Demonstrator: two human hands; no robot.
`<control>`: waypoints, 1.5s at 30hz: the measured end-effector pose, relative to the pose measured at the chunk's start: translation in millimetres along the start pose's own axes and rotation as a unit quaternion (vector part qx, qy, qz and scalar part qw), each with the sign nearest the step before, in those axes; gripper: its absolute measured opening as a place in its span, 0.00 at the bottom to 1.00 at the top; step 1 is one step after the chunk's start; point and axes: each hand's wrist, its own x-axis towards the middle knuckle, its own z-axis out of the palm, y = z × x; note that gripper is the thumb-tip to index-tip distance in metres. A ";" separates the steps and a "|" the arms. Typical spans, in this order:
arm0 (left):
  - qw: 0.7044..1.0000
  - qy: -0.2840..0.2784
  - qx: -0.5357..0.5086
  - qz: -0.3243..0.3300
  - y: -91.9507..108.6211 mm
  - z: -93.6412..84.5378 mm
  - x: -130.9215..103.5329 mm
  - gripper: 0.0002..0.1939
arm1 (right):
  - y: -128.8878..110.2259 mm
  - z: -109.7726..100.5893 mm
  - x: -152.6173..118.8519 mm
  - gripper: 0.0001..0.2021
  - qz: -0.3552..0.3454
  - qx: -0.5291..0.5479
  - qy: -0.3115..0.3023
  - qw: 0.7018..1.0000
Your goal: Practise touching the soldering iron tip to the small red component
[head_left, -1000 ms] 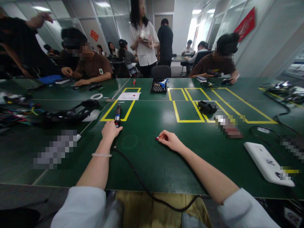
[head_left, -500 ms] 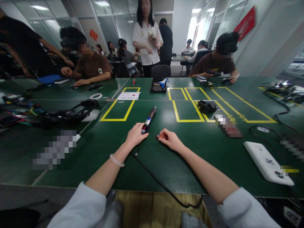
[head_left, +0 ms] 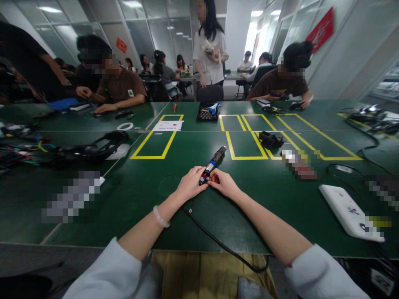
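Note:
My left hand (head_left: 192, 183) is closed around the rear end of a slim electric screwdriver (head_left: 214, 162), black and silver with a blue band. Its front end points away and to the right, over the green table. Red and grey parts show at the rear, beside my fingers. My right hand (head_left: 222, 182) pinches a small orange-red piece (head_left: 210, 179), close against that rear end. Whether the piece touches the tool or joins it is hidden by the fingers. From under my left hand a black cable (head_left: 215, 239) runs across the table and over the front edge.
Yellow tape outlines (head_left: 247, 158) mark the table. A black tray (head_left: 207, 112) of small parts stands at the back, and a black block (head_left: 270, 140) lies to the right. At right is a white power bank-like box (head_left: 348, 211). Co-workers sit opposite; one person stands behind.
My left hand has brought the screwdriver rightward, so its rear end now meets my right hand's fingers. My right hand has hardly moved. The standing person has shifted right.

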 end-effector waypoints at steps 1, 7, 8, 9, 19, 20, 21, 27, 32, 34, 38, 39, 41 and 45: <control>1.000 -0.002 0.003 -0.001 0.4 -0.5 0.0 0.30 | -0.7 0.0 -0.1 0.07 -0.002 0.006 -0.001 1.000; 1.000 -0.004 0.008 -0.002 0.5 -2.3 -1.2 0.30 | -6.5 -1.2 -2.7 0.03 -0.046 0.002 -0.005 0.999; 1.000 -0.002 0.008 -0.002 0.8 -2.4 -1.2 0.29 | -7.2 -1.3 -3.0 0.02 -0.049 0.000 -0.004 0.999; 1.000 0.001 0.009 -0.001 1.2 -2.4 -1.0 0.29 | -7.7 -1.5 -3.2 0.03 -0.051 -0.003 -0.003 0.999; 0.998 0.004 0.062 -0.024 4.9 1.1 6.0 0.26 | -7.4 -2.1 -4.3 0.08 -0.057 -0.017 0.001 0.998; 0.998 0.000 0.066 -0.025 4.2 0.4 6.1 0.27 | -7.3 -2.4 -4.7 0.08 -0.056 -0.013 0.001 0.998; 0.997 -0.005 0.070 -0.027 3.1 -0.8 6.2 0.27 | -7.2 -2.8 -5.1 0.08 -0.055 -0.011 0.000 0.998; 0.991 -0.020 0.112 -0.074 -14.4 -14.2 6.1 0.29 | -7.1 -6.0 -5.5 0.08 -0.052 -0.016 -0.005 0.998; 0.979 -0.017 0.127 -0.158 -59.7 -28.6 5.3 0.30 | -4.4 -8.3 -6.3 0.08 -0.054 -0.021 -0.008 0.998; 0.973 -0.015 0.131 -0.191 -82.7 -36.5 3.2 0.30 | -3.6 -9.0 -6.6 0.08 -0.055 -0.023 -0.009 0.998; 0.952 -0.004 0.154 -0.264 -125.5 -55.0 -5.1 0.29 | -4.7 -10.0 -6.7 0.07 -0.049 -0.025 -0.013 0.998; 0.946 0.001 0.163 -0.281 -134.7 -59.5 -7.8 0.29 | -5.2 -10.2 -6.7 0.07 -0.048 -0.025 -0.014 0.998; 0.933 0.008 0.182 -0.311 -151.2 -67.9 -13.5 0.29 | -5.7 -10.4 -6.6 0.07 -0.048 -0.027 -0.015 0.998; 0.908 0.027 0.215 -0.358 -175.6 -80.0 -24.1 0.29 | -4.8 -10.5 -6.7 0.07 -0.049 -0.033 -0.017 0.998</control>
